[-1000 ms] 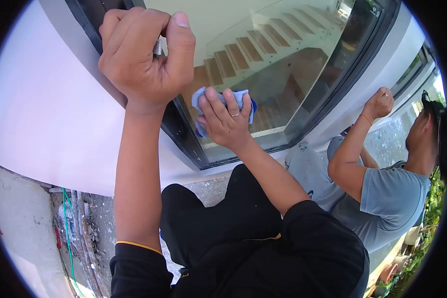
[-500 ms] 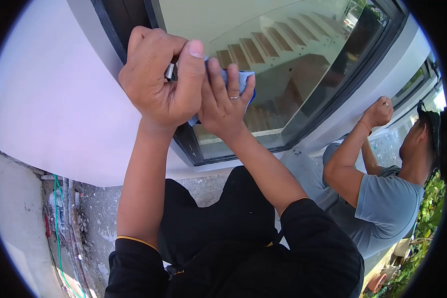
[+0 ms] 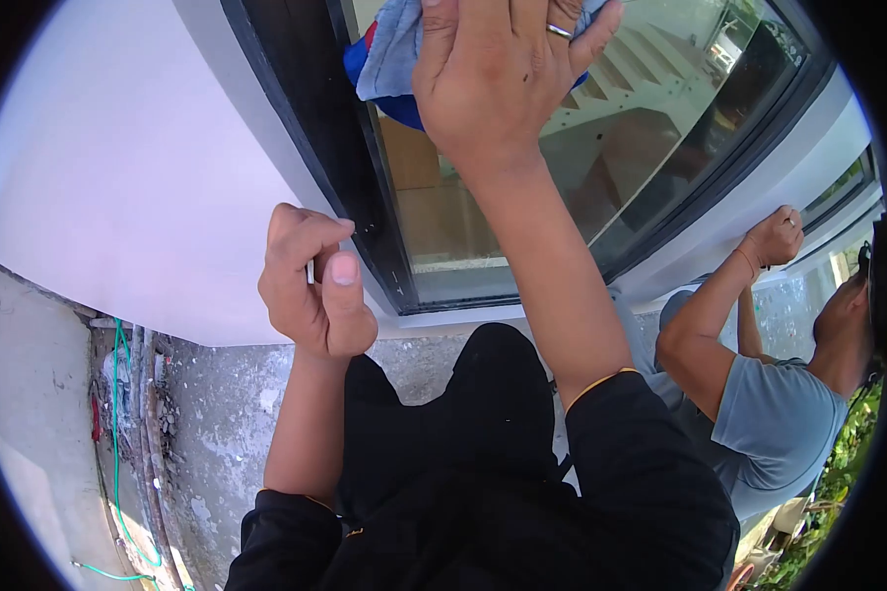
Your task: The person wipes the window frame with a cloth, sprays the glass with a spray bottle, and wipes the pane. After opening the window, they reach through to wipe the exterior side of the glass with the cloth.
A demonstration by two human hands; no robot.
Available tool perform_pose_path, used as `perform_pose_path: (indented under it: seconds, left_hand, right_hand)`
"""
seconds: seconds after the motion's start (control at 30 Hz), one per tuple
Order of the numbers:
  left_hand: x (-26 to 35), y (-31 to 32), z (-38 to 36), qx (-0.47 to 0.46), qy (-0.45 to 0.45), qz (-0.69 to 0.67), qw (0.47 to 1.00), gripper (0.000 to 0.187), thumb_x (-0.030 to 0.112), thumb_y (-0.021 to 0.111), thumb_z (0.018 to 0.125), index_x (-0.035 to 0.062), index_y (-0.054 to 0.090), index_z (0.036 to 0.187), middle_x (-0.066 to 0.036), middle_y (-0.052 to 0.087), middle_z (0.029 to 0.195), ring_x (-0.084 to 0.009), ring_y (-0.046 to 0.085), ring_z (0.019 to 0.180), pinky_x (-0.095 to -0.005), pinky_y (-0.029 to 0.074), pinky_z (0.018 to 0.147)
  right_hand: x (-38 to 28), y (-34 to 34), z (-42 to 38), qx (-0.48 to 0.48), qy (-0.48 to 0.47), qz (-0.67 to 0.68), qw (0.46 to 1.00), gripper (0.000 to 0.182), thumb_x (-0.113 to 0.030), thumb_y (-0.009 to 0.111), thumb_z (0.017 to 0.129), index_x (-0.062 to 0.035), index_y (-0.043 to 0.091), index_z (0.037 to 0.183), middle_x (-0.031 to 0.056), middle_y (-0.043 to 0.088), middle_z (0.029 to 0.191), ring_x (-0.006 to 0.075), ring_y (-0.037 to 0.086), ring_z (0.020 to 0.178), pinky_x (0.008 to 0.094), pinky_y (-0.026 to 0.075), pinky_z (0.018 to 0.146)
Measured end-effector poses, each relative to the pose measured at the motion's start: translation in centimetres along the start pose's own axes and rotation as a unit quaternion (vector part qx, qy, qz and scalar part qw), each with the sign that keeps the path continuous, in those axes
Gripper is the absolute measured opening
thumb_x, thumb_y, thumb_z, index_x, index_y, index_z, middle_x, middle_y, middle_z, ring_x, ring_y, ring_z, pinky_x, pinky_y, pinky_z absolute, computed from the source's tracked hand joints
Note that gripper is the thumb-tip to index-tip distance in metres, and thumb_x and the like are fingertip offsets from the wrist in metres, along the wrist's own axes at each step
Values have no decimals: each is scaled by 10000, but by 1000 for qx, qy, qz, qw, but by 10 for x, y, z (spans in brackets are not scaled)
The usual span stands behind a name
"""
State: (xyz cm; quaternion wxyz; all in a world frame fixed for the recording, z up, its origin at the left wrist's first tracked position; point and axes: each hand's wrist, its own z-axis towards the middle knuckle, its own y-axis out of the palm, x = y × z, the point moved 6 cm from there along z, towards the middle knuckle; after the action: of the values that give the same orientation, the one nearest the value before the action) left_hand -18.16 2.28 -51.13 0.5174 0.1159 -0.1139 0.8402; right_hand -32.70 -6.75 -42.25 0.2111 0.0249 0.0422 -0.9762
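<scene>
My right hand (image 3: 503, 84), with a ring on one finger, presses a light blue cloth (image 3: 392, 54) with darker blue and red parts against the window glass (image 3: 562, 187), high in the view. Its fingers are spread over the cloth. Lower and to the left, my left hand (image 3: 317, 286) is curled beside the lower part of the black window frame (image 3: 350, 187). A small whitish piece shows between its thumb and fingers, too small to name.
At the right, a co-worker in a grey-blue shirt (image 3: 779, 424) crouches with a raised hand by another window frame. A white wall (image 3: 138, 177) stands at the left. Pipes and a green hose (image 3: 116, 433) lie at lower left. Stairs show through the glass.
My right hand and the cloth have moved up the glass, and more of the cloth shows. My left hand has dropped down, away from my right hand, still curled.
</scene>
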Motion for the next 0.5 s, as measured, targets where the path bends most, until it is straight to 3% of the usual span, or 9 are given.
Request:
perform_pose_path:
  seconds: [0.03,0.1,0.17,0.2,0.23,0.27,0.4,0.43,0.5]
  left_hand:
    - [-3,-5,-19,-6,-13,14,1000,142,93,497,938,-30,551,985,-105,508,806,-134,424,735,-284,374,681]
    - [-13,-13,-54,10,-67,29,997,129,98,544,929,-25,564,963,-92,500,767,-127,400,680,-270,333,618]
    - [-22,-25,-81,56,-140,40,988,130,112,614,907,-11,599,944,-71,493,707,-119,379,586,-257,280,512]
    - [-21,-30,-90,52,-159,47,985,124,109,622,903,-6,599,942,-66,485,702,-119,378,579,-255,274,507]
    - [-19,-34,-97,49,-175,54,982,118,106,631,900,-1,599,939,-61,477,697,-119,377,573,-254,268,503]
    - [-19,-38,-100,44,-191,61,979,114,103,639,896,4,599,936,-56,468,693,-119,376,566,-252,262,498]
    - [-10,-46,-105,8,-175,89,980,103,84,664,872,20,600,920,-41,454,685,-106,368,549,-255,239,491]
    - [-6,-48,-107,7,-192,92,977,106,75,671,865,16,599,914,-44,462,687,-104,357,549,-259,239,495]
    - [3,-50,-111,17,-200,81,976,110,80,671,870,9,596,909,-48,468,692,-103,353,553,-256,242,501]
  right_hand:
    - [-14,3,2,-21,-22,-18,999,538,-257,435,1042,4,428,1512,205,429,1558,421,280,1498,577,110,1210]
    - [-29,23,-60,-43,-66,25,997,474,-344,444,1045,-165,537,1474,14,440,1583,307,221,1544,620,32,1202]
    - [-30,29,-154,-113,-85,32,989,469,-348,423,1051,-181,539,1474,-12,445,1580,295,234,1540,585,32,1220]
    - [-25,32,-211,-130,-110,41,985,466,-353,431,1054,-178,540,1472,-7,431,1589,293,226,1543,581,14,1227]
    - [-18,33,-260,-131,-177,35,975,531,-393,441,1052,-92,500,1485,80,373,1618,339,176,1554,627,2,1210]
    - [-15,33,-285,-148,-180,34,972,548,-400,442,1053,-80,479,1496,91,358,1625,339,161,1557,634,-4,1209]
    - [-28,27,-241,-196,-100,34,975,511,-380,457,1047,-117,517,1481,66,371,1622,316,165,1560,636,-43,1205]
    - [-34,27,-187,-169,-47,51,983,514,-366,461,1042,-104,514,1480,67,362,1627,338,157,1558,673,-64,1181]
    - [-41,28,-73,-99,12,82,992,509,-336,478,1025,-83,522,1464,95,391,1607,370,181,1545,669,-38,1177]
